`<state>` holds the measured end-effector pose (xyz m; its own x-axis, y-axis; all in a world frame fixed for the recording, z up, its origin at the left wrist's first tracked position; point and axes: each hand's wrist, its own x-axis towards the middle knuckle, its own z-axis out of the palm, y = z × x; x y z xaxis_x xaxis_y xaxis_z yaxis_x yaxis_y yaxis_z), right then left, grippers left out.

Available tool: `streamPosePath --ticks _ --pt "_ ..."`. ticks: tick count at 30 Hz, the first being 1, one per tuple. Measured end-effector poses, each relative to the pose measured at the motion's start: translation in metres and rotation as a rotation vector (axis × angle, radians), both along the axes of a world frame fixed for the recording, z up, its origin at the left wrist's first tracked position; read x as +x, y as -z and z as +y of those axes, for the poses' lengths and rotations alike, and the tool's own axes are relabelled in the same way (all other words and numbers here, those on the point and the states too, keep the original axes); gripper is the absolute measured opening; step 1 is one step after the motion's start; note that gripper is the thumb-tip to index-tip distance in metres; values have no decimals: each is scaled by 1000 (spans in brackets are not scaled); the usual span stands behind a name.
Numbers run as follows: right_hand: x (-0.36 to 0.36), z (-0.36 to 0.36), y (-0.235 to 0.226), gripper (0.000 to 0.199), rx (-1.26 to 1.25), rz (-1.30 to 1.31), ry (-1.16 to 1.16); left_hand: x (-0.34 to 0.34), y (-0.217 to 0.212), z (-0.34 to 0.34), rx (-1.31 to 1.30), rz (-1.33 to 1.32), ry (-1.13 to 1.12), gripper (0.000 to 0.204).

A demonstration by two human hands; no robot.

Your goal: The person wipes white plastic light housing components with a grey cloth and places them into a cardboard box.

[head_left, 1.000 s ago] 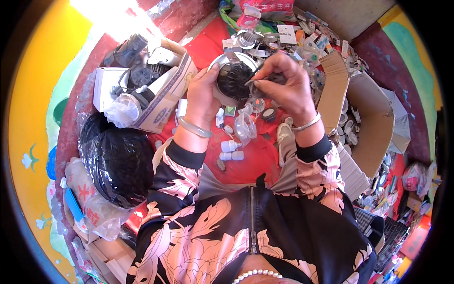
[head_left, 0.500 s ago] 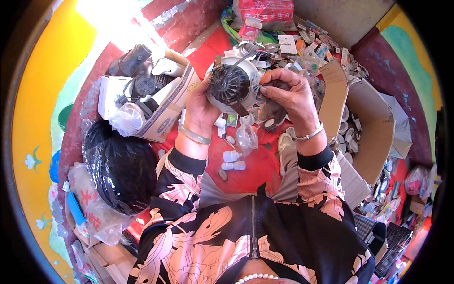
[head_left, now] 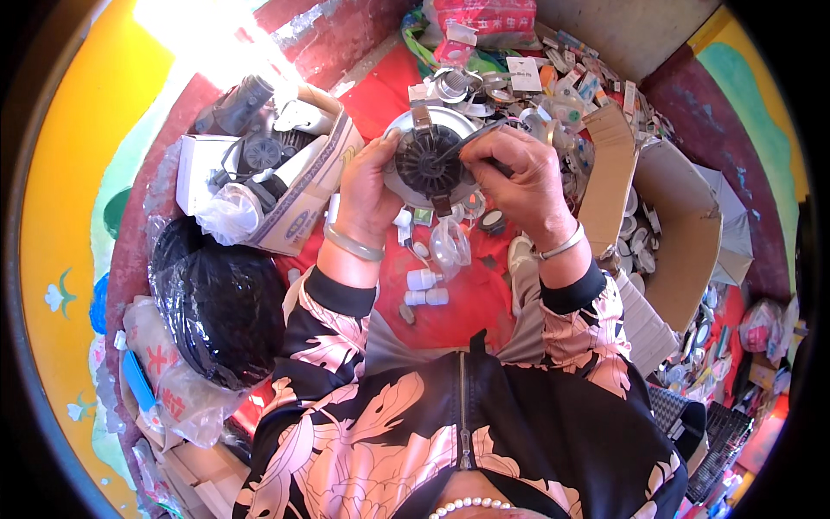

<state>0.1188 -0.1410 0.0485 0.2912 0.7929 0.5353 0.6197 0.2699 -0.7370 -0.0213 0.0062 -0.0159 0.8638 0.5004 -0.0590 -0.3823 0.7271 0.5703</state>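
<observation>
A recessed downlight [head_left: 425,164] with a black finned heat sink, a white rim and brown spring clips is held up in front of me, its back toward me. My left hand [head_left: 367,192] grips it by the left side of the rim. My right hand [head_left: 524,180] is closed in a pinch at its right side, on the dark cord [head_left: 478,137] that comes off the heat sink. The exact fingertip contact is partly hidden. Below lie white bulbs [head_left: 426,297] and a clear plastic bag [head_left: 448,246] on a red cloth [head_left: 458,320].
To the left stands a carton [head_left: 298,203] of lamp parts, with a black plastic bag [head_left: 216,303] nearer. An open carton [head_left: 683,251] holding round white parts is at the right. Small boxes and lamps [head_left: 579,86] pile up at the back, beside a red-and-white sack [head_left: 488,22].
The downlight has turned so its finned back faces me more squarely, and has shifted slightly right. My right hand has moved up and left along the cord, its fingers curling closer to the heat sink.
</observation>
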Motion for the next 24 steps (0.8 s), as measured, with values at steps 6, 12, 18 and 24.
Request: streamPosePath --ticks 6,12,18,24 --pt "6 -1 5 10 44 498 -231 4 -6 -6 -84 52 49 32" --pt "11 0 0 11 -54 673 -19 6 6 3 -194 -19 -35 35" --pt "0 9 9 25 -62 508 54 2 4 5 -220 -109 11 34" --pt "-7 14 17 24 -15 379 126 4 2 -2 -108 45 -100 30"
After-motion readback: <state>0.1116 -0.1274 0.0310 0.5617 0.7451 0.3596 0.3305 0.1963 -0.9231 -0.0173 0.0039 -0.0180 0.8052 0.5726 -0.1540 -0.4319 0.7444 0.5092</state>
